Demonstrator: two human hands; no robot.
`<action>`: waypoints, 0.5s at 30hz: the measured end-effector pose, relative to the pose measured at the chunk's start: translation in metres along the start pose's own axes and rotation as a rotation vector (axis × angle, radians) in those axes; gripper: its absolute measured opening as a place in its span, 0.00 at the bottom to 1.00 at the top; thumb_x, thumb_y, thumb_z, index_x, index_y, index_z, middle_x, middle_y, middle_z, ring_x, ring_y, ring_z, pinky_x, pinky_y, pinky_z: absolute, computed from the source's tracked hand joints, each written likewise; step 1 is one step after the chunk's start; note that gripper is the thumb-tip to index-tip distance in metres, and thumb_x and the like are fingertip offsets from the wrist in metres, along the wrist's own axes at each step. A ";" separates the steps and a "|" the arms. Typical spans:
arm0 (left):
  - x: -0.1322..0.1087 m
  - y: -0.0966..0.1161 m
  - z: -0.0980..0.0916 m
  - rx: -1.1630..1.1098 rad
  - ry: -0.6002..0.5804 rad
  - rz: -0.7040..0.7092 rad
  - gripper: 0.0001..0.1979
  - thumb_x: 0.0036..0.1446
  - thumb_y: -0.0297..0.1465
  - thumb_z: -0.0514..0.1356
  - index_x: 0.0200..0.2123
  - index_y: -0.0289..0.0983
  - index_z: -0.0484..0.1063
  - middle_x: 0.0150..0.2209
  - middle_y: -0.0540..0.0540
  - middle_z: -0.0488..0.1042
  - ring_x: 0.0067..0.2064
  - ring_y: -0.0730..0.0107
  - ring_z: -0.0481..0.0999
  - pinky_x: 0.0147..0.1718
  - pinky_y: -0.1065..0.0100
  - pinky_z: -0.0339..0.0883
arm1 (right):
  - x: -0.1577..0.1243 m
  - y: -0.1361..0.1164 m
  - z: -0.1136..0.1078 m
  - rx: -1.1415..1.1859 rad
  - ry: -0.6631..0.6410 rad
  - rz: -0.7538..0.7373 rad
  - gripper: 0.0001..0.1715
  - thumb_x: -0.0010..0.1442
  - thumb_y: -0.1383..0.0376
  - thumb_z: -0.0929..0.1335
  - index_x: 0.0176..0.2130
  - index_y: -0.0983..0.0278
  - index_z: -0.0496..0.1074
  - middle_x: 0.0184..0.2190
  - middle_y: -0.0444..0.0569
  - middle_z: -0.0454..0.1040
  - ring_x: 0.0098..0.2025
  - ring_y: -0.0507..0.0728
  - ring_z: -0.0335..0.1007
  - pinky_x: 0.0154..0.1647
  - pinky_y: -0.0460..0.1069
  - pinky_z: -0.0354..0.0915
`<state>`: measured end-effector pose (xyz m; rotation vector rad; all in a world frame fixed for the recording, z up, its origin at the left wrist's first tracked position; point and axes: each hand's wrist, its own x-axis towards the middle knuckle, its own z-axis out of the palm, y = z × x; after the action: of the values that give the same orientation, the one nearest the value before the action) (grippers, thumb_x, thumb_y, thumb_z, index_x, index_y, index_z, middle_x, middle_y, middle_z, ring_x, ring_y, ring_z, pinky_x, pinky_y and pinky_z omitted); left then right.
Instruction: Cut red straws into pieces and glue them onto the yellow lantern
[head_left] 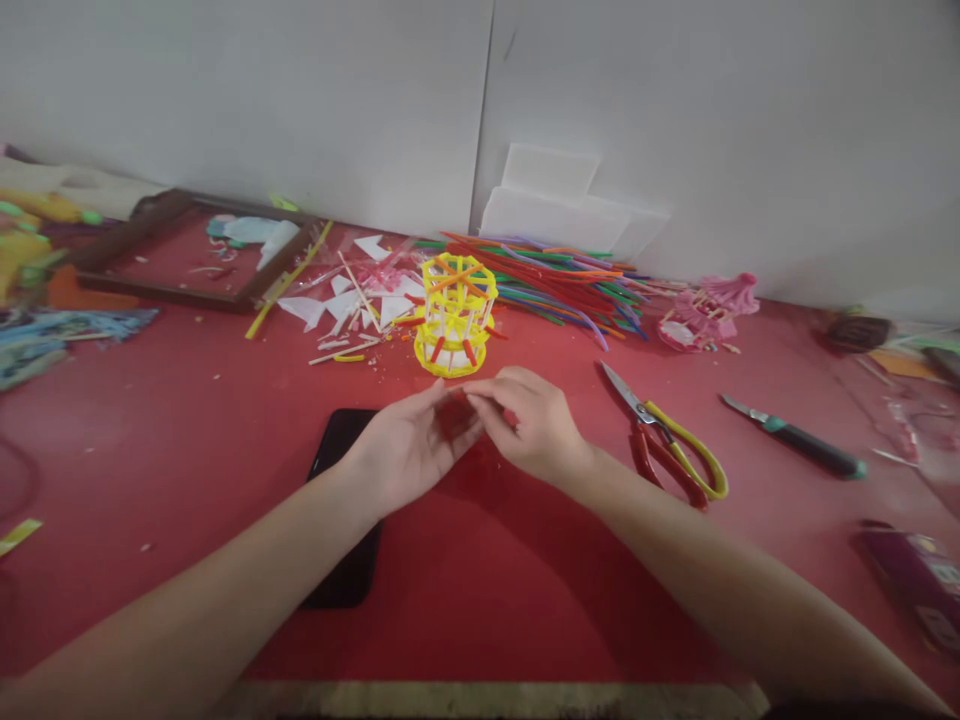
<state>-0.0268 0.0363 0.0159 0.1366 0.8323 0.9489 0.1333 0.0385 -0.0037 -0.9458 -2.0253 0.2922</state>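
Observation:
My left hand (pixel 412 445) is over the red table (pixel 525 590), palm turned up and fingers apart, with nothing clearly visible in it. My right hand (pixel 529 420) meets its fingertips, with thumb and forefinger pinched together; whatever they hold, if anything, is too small to make out. Just beyond both hands stands a yellow two-tier frame (pixel 457 315) of fuzzy stems and thin sticks, with orange and red pieces on it. A black phone (pixel 349 570) lies partly under my left hand and forearm.
Red-and-yellow scissors (pixel 649 415) and a craft knife (pixel 802 440) lie at right. Behind are coloured stems (pixel 555 280), white paper scraps (pixel 345 300) and a pink model (pixel 709 315). A brown frame (pixel 172 290) is at back left, a purple case (pixel 911 575) at right.

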 end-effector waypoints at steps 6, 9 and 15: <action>0.003 0.005 -0.005 0.119 -0.022 -0.015 0.17 0.66 0.28 0.51 0.24 0.33 0.67 0.19 0.52 0.65 0.16 0.79 0.65 0.11 0.78 0.59 | 0.014 0.017 -0.008 -0.183 0.103 0.057 0.11 0.66 0.69 0.63 0.43 0.63 0.74 0.31 0.48 0.75 0.35 0.55 0.70 0.40 0.50 0.67; -0.001 0.010 -0.003 0.153 -0.062 -0.003 0.21 0.66 0.31 0.50 0.19 0.35 0.61 0.16 0.55 0.55 0.13 0.82 0.52 0.08 0.78 0.46 | 0.024 0.035 -0.006 -0.431 0.001 0.012 0.14 0.64 0.69 0.63 0.46 0.64 0.75 0.34 0.52 0.73 0.39 0.59 0.66 0.44 0.54 0.65; 0.009 0.062 -0.005 0.219 0.083 0.208 0.19 0.66 0.28 0.51 0.20 0.35 0.61 0.16 0.56 0.55 0.13 0.82 0.51 0.10 0.77 0.45 | 0.032 0.053 0.005 -0.557 -0.044 -0.077 0.14 0.64 0.67 0.64 0.46 0.62 0.77 0.36 0.53 0.71 0.39 0.60 0.61 0.41 0.54 0.63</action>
<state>-0.0690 0.0787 0.0350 0.3808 1.0121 1.0611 0.1454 0.0990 -0.0148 -1.1940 -2.2231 -0.3155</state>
